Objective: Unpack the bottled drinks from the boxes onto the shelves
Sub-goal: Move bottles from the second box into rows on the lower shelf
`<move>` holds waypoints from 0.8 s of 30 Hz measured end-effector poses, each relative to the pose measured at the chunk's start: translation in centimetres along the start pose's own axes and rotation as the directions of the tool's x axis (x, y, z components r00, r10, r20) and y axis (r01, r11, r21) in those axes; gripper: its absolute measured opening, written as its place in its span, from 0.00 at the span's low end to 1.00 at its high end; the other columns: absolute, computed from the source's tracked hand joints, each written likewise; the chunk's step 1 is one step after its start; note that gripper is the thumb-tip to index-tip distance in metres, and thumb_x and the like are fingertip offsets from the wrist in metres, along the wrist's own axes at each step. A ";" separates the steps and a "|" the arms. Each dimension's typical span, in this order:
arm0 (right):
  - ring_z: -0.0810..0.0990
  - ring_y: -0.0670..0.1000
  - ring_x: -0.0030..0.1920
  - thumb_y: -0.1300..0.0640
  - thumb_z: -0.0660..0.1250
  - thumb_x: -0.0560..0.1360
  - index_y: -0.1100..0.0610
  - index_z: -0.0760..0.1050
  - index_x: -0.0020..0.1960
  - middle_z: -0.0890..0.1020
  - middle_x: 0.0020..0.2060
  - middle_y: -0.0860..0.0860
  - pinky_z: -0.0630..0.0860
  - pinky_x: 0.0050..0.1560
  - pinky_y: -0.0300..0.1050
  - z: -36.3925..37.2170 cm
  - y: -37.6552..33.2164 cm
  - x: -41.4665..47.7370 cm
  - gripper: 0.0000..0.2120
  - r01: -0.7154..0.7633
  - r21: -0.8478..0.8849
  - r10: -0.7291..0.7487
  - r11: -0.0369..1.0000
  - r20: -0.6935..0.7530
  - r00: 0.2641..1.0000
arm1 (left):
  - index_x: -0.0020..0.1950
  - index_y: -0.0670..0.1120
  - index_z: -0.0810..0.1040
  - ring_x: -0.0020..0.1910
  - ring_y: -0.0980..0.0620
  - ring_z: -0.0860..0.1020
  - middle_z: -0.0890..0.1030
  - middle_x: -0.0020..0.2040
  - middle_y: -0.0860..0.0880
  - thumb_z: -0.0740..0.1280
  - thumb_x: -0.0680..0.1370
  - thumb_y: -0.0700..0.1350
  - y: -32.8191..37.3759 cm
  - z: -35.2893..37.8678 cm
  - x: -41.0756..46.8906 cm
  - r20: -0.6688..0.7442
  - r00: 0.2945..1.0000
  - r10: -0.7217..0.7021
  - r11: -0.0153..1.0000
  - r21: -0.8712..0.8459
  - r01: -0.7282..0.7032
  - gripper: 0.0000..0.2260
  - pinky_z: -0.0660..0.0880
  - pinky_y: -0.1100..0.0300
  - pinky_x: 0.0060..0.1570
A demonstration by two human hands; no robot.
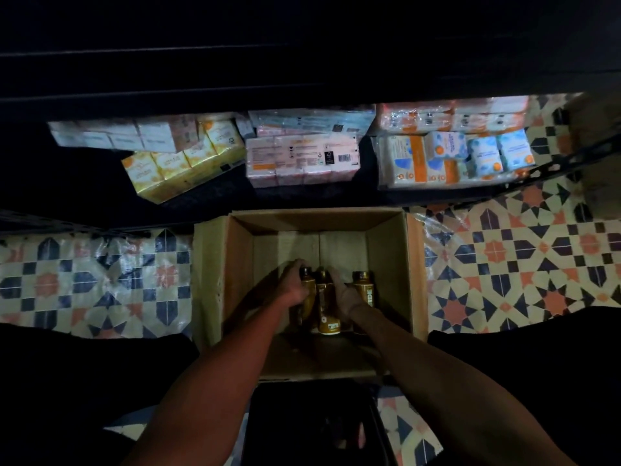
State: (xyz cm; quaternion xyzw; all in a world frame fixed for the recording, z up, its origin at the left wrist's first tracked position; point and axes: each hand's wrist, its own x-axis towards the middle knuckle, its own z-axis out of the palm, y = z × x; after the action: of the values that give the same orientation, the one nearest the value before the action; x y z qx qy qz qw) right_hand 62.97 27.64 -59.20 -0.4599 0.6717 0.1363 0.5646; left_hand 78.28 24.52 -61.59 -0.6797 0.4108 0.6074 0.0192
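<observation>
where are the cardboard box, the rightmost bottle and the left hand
cardboard box (pixel 316 219): head view, far inner wall
rightmost bottle (pixel 364 289): head view, gold body below the cap
left hand (pixel 295 286): head view, back of the hand

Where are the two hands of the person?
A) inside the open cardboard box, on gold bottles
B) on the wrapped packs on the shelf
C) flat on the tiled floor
A: inside the cardboard box, the left hand grips the left bottle and the right hand holds the middle bottle.
</observation>
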 end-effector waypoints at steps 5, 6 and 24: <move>0.76 0.58 0.64 0.65 0.66 0.78 0.53 0.68 0.70 0.74 0.66 0.57 0.77 0.61 0.51 -1.0 -1.2 0.5 0.22 0.076 -0.016 -0.078 0.997 -0.190 0.979 | 0.66 0.54 0.69 0.58 0.47 0.77 0.76 0.63 0.47 0.69 0.75 0.32 0.0 0.2 -0.3 -0.012 1.000 0.010 1.000 -0.008 -0.010 0.26 0.77 0.58 0.44; 0.77 0.57 0.61 0.65 0.65 0.78 0.53 0.70 0.64 0.75 0.63 0.56 0.78 0.59 0.50 -1.1 -1.4 0.6 0.17 0.076 -0.012 -0.077 0.997 -0.204 0.976 | 0.62 0.55 0.69 0.54 0.48 0.78 0.77 0.60 0.47 0.68 0.75 0.32 0.0 0.2 -0.5 -0.016 1.000 0.020 1.000 -0.002 -0.020 0.24 0.75 0.59 0.39; 0.80 0.58 0.52 0.58 0.74 0.72 0.50 0.74 0.53 0.80 0.56 0.57 0.73 0.45 0.44 -1.9 -3.4 -6.9 0.14 0.162 -0.318 -0.207 0.934 -0.113 0.972 | 0.44 0.48 0.73 0.44 0.47 0.76 0.80 0.46 0.45 0.76 0.65 0.36 -0.5 -0.4 -7.1 -0.020 0.951 0.309 0.912 0.291 -0.290 0.15 0.70 0.58 0.39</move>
State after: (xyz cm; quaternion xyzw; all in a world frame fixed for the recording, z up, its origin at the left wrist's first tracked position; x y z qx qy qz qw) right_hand 63.94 27.64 -51.37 -0.6115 0.6353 0.1517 0.4466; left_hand 79.42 28.42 -55.71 -0.6183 0.5933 0.5153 0.0100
